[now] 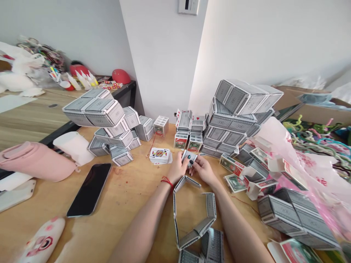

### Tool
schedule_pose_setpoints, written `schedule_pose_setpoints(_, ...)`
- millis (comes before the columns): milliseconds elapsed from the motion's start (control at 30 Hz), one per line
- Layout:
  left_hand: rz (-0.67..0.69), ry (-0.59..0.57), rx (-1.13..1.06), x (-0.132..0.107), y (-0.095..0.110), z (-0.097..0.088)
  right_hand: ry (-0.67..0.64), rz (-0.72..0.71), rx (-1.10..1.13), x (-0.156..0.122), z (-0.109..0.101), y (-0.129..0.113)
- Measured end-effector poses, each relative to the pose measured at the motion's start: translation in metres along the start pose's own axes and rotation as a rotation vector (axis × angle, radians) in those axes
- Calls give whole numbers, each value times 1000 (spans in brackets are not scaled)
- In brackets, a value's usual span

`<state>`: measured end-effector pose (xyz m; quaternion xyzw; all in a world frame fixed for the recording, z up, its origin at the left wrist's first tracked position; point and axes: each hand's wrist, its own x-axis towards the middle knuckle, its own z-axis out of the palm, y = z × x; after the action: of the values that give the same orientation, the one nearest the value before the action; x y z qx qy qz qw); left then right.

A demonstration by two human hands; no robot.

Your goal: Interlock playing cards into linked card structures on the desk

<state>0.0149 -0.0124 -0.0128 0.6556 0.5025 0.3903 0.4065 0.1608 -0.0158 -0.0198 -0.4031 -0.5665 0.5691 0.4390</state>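
Observation:
My left hand (pixel 177 168) and my right hand (pixel 202 170) meet over a wooden table (pixel 123 204). Both pinch a small grey-backed playing card piece (pixel 189 157) between their fingertips. A red string circles my left wrist. Just below the hands, a chain of folded cards (pixel 195 215) stands on edge in an open ring between my forearms. A face-up stack of cards (pixel 160 155) lies a little to the left of my left hand.
Piles of folded-card blocks (pixel 101 113) sit left and right (pixel 236 117). Small card boxes (pixel 189 137) stand behind the hands. A black phone (pixel 90 189), a pink pouch (pixel 35 160) and a pink plastic bag (pixel 301 164) lie around.

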Motion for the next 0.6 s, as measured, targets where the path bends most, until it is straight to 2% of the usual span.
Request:
schedule_pose_setpoints(133, 42, -18, 165, 2, 1, 2, 33, 53, 53, 0, 8, 2)
schedule_pose_setpoints(300, 21, -46, 307, 2, 3, 5, 227, 66, -53, 2, 15, 2)
schedule_pose_setpoints(467, 70, -3, 237, 1, 4, 3, 307, 82, -145, 3, 16, 3)
schedule_pose_setpoints(600, 55, 99, 216, 2, 5, 6, 315, 42, -377, 1, 17, 5)
